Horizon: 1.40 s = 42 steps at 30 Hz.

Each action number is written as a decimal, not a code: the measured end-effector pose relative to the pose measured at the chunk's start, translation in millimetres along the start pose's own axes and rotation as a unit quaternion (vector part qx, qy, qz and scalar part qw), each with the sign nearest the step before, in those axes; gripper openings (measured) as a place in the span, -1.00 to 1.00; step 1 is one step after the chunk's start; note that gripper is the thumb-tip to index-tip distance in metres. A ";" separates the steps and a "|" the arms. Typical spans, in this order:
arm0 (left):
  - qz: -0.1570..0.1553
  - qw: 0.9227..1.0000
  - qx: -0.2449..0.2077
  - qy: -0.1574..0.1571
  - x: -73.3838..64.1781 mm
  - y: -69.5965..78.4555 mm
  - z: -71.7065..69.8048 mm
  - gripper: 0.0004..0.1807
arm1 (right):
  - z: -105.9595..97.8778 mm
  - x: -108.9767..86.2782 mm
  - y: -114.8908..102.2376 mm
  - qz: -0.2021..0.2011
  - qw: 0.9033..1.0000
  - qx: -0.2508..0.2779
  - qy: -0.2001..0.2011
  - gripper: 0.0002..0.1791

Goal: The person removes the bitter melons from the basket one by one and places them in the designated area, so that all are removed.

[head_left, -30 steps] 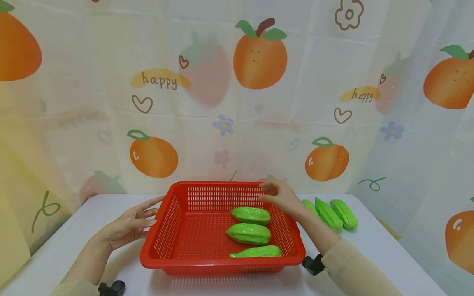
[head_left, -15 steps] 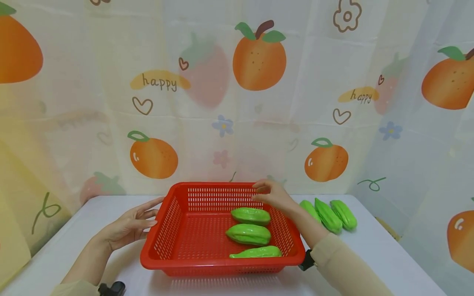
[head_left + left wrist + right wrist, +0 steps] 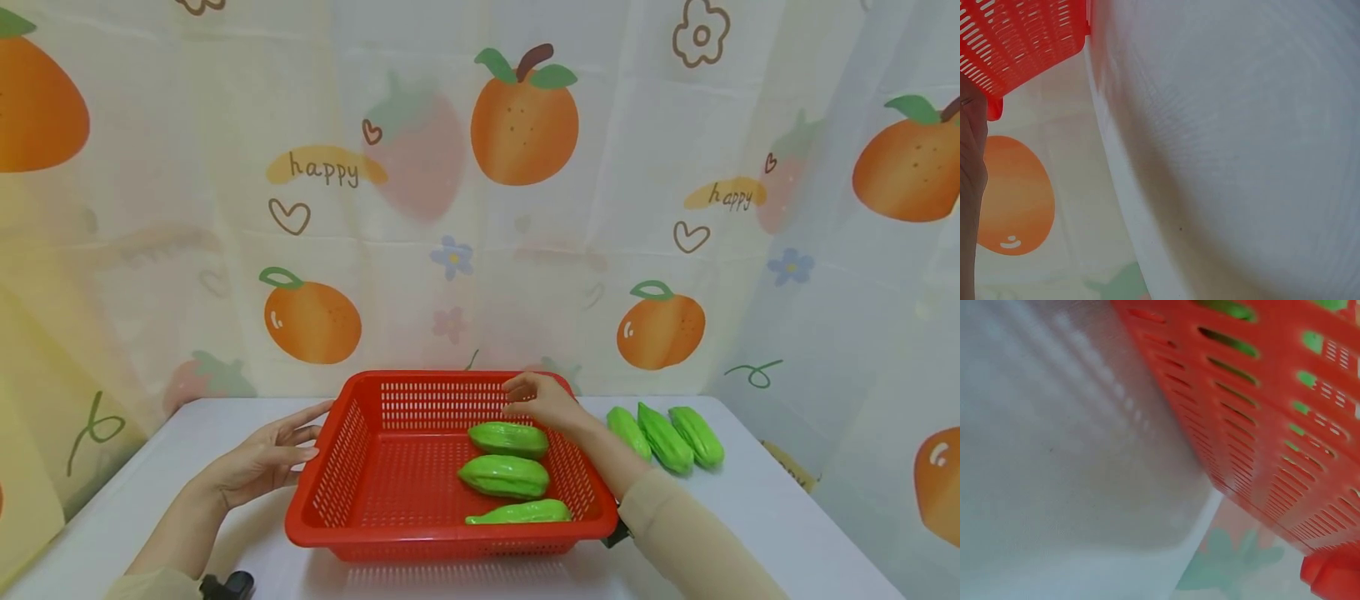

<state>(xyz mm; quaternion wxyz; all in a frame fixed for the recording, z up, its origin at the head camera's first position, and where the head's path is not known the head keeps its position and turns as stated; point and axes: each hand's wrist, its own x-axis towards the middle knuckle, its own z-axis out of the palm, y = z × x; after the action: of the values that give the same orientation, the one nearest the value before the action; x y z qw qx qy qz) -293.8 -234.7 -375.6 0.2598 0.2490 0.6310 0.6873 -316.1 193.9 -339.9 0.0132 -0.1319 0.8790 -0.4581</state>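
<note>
A red plastic basket (image 3: 397,531) with slotted walls stands in front of me. Toward its right side lie a green ridged gourd (image 3: 508,439), a second gourd (image 3: 504,476) and a third gourd (image 3: 519,512), partly hidden by the front rim. My left hand (image 3: 258,458) is at the left rim, fingers loosely extended against it. Over the basket's back right part is my right hand (image 3: 546,402), fingers loosely bent, with nothing visible in them. The left wrist view catches the basket wall (image 3: 1029,37); the right wrist view looks along the slotted side (image 3: 1235,425).
Three more green gourds (image 3: 664,437) lie on the white table (image 3: 757,517) right of the basket, beyond my right forearm. A curtain (image 3: 525,275) printed with fruit hangs behind the table. Dark wrist devices sit on both arms.
My right hand has moved a little left over the basket's back part, its forearm following. Left hand, basket and gourds stay where they were.
</note>
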 end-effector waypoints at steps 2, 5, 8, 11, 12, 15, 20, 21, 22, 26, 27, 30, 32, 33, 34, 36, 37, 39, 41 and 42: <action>0.000 1.000 0.001 0.000 -0.6 -0.2 -1.0 -0.34 | 2.6 1.3 0.1 0.003 1.000 -0.013 -0.007 -0.56; 0.003 1.000 0.002 -0.002 -1.1 -1.8 -3.3 -0.35 | 6.8 2.7 1.2 0.000 0.999 -0.038 -0.014 -0.56; 0.008 1.000 0.002 -0.005 -1.1 -3.1 -4.2 -0.36 | 10.0 2.9 3.0 0.003 0.998 -0.062 -0.020 -0.55; 0.007 1.000 0.001 -0.004 -0.9 -2.7 -2.9 -0.37 | 11.2 0.7 3.5 0.009 0.997 -0.072 -0.027 -0.55; 0.006 1.000 0.001 -0.004 -0.8 -2.1 -2.0 -0.37 | 11.4 0.1 3.7 0.011 0.997 -0.075 -0.028 -0.55; 0.002 1.000 -0.001 0.000 0.0 -0.7 -0.2 -0.35 | 11.2 -1.5 3.0 0.017 0.996 -0.077 -0.031 -0.56; -0.007 1.000 0.000 0.009 0.2 0.7 1.0 -0.33 | 12.1 -1.6 2.9 0.025 0.995 -0.095 -0.034 -0.56; -0.007 1.000 0.000 0.008 0.0 0.5 0.9 -0.32 | 12.5 -1.6 3.4 0.027 0.994 -0.101 -0.036 -0.56; -0.006 1.000 0.001 0.007 -0.1 0.2 0.7 -0.33 | 12.9 -1.8 3.4 0.029 0.993 -0.105 -0.039 -0.56; 0.002 1.000 -0.001 -0.002 -0.2 -1.5 0.0 -0.35 | 14.7 -3.1 3.3 0.041 0.991 -0.115 -0.055 -0.55; 0.002 1.000 0.000 -0.003 -0.1 -1.8 0.1 -0.36 | 15.0 -3.5 3.3 0.044 0.990 -0.119 -0.059 -0.54; 0.002 1.000 0.004 0.000 -0.3 -1.5 0.5 -0.35 | 15.9 -4.8 2.9 0.048 0.988 -0.133 -0.067 -0.54; -0.001 1.000 0.008 0.003 -0.6 -0.8 0.8 -0.33 | 16.4 -5.5 3.5 0.047 0.985 -0.151 -0.072 -0.54; -0.003 1.000 0.008 0.004 -0.9 -0.1 1.3 -0.32 | 16.6 -6.0 3.7 0.046 0.984 -0.159 -0.073 -0.55; -0.004 1.000 0.009 0.005 -1.1 0.5 1.6 -0.31 | 16.9 -6.2 4.0 0.044 0.982 -0.167 -0.075 -0.56; -0.006 1.000 0.009 0.007 -1.6 1.4 2.1 -0.29 | 17.1 -6.4 5.1 0.036 0.979 -0.184 -0.077 -0.57; -0.008 1.000 0.010 0.010 -1.7 1.7 2.3 -0.29 | 17.2 -6.6 4.9 0.033 0.979 -0.188 -0.078 -0.57; -0.008 1.000 0.011 0.011 -1.8 2.1 2.7 -0.29 | 17.1 -6.8 4.7 0.026 0.977 -0.194 -0.080 -0.58; -0.009 1.000 0.014 0.014 -1.6 2.3 3.0 -0.30 | 16.8 -7.2 4.1 0.018 0.976 -0.199 -0.081 -0.59; -0.008 1.000 0.014 0.014 -1.2 2.4 3.2 -0.30 | 16.6 -7.5 3.7 0.017 0.977 -0.199 -0.081 -0.59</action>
<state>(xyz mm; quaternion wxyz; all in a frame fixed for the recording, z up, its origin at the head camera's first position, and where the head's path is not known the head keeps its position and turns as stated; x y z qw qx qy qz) -290.9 -233.3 -373.0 0.2532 0.2376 0.6460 0.6799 -307.3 184.5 -353.3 0.0656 -0.1534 0.9506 -0.2616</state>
